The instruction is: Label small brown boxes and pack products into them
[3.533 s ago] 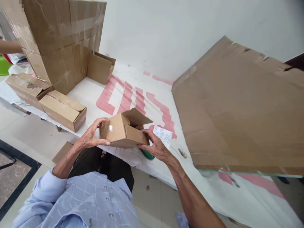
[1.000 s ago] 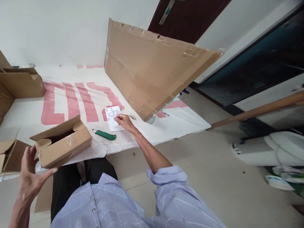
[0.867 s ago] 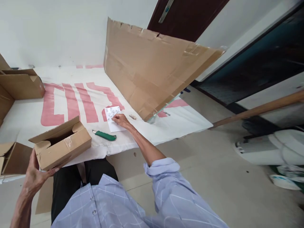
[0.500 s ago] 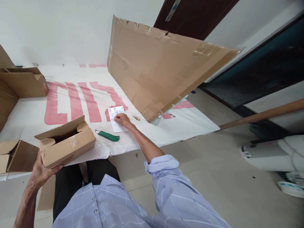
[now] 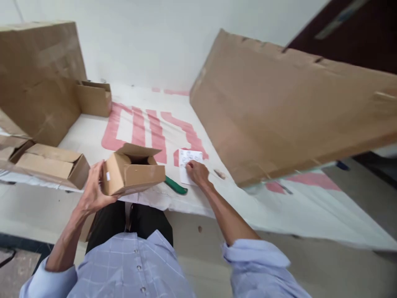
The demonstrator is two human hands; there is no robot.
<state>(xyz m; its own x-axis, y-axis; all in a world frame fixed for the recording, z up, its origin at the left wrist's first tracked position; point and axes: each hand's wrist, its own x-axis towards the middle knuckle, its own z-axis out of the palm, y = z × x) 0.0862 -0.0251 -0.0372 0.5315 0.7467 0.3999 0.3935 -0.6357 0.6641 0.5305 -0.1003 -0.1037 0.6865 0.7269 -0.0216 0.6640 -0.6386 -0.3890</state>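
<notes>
My left hand (image 5: pixel 93 191) grips the end of a small open cardboard box (image 5: pixel 132 173), held up at the table's front edge with its flaps open. My right hand (image 5: pixel 197 171) rests on a white sheet of small round stickers (image 5: pixel 190 159) lying on the table, fingertips curled and pressed onto it; whether they pinch a sticker I cannot make out. A green utility knife (image 5: pixel 175 187) lies on the cloth between box and sheet, partly hidden behind the box.
A white cloth with red lettering (image 5: pixel 141 128) covers the table. A big flat cardboard sheet (image 5: pixel 279 120) leans over the right side. Large cartons (image 5: pixel 40 91) stand at back left, small closed boxes (image 5: pixel 49 163) at left. A small object (image 5: pixel 219 174) lies by the sheet.
The view has swung left. My left hand has brought the open box up and toward the middle. My right hand stays on the sticker sheet.
</notes>
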